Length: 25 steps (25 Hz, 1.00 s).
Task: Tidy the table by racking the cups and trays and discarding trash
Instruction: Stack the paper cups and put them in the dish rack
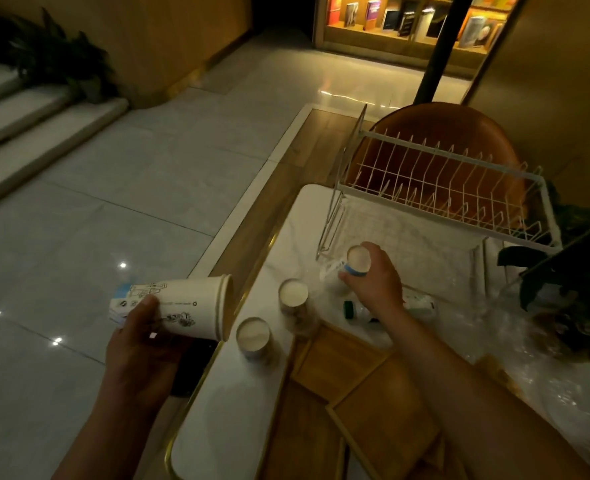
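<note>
Paper, cream with a blue band at the base: a stack (182, 306) of nested cups lies on its side in the left hand (141, 344). The thumb is curled over the top near the base end and the fingers wrap beneath. The stack's mouth points toward the right hand (376, 282). This hand and the stack hang over the floor (113, 202), just off the edge of the table (217, 427).

The right hand reaches out over the table and grips a cup (357, 263) from the side, fingers and thumb curled round its wall. The blue band is uppermost, so the cup is base up. It sits just in front of the low end of the white wire rack (442, 188); whether it touches the table I cannot tell.

Between the hands two more cups stand on the table: the near cup (253, 337) closer to the left hand, the far cup (293, 296) closer to the right.

Under the right wrist a bottle (354, 310) with a green cap lies on its side. Wooden trays (349, 368) lie below the right forearm. Clear plastic wrap (494, 323) spreads out to the right of that arm, and a plant (580, 265) stands beyond it. A brown chair (442, 119) is behind the rack.
</note>
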Motion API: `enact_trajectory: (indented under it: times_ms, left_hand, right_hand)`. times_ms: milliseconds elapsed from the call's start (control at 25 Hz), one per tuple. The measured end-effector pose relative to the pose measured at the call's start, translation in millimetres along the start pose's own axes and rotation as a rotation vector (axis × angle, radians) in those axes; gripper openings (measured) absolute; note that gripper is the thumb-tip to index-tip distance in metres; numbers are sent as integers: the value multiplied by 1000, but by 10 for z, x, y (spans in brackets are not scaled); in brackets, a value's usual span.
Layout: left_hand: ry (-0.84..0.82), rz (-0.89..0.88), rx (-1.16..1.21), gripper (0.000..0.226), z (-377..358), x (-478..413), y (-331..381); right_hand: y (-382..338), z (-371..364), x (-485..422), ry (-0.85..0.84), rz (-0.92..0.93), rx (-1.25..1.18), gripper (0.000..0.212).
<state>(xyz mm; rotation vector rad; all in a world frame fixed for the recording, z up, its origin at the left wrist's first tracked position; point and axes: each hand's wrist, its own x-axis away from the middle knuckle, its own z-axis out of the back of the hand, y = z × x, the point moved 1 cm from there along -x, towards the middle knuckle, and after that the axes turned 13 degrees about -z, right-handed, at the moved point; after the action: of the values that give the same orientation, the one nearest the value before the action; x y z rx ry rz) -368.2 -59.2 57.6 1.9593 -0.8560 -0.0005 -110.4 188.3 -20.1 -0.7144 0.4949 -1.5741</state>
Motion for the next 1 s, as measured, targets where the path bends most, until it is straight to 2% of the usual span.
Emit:
enact_trajectory:
  times_ms: [80, 160, 240, 400, 520, 720, 840, 1000]
  left_hand:
    - [12, 8, 5, 38, 92, -2, -1]
    - [25, 18, 15, 47, 167, -8, -25]
    - [38, 40, 32, 52, 217, -14, -49]
    - [42, 47, 33, 52, 308, -25, -68]
    - [51, 43, 30, 46, 427, -43, -70]
    - [81, 63, 12, 22, 605, -51, -87]
    - [118, 76, 5, 19, 677, -85, -112]
    - [154, 82, -8, 17, 697, -138, -177]
  right_hand:
    - [-132, 92, 180, 29, 90, -181, 71]
    - [-307, 125, 375, -63, 187, -291, 72]
    - [-474, 83, 558, -124, 305, -189, 73]
    - [-680, -67, 691, -71, 442, 6, 76]
    - [-665, -303, 667, -209, 366, 103, 76]
    - [-366, -679, 542, -362, 274, 324, 80]
    - [-225, -815, 480, -409, 179, 263, 85]
    - [-123, -865, 537, -340, 85, 84, 69]
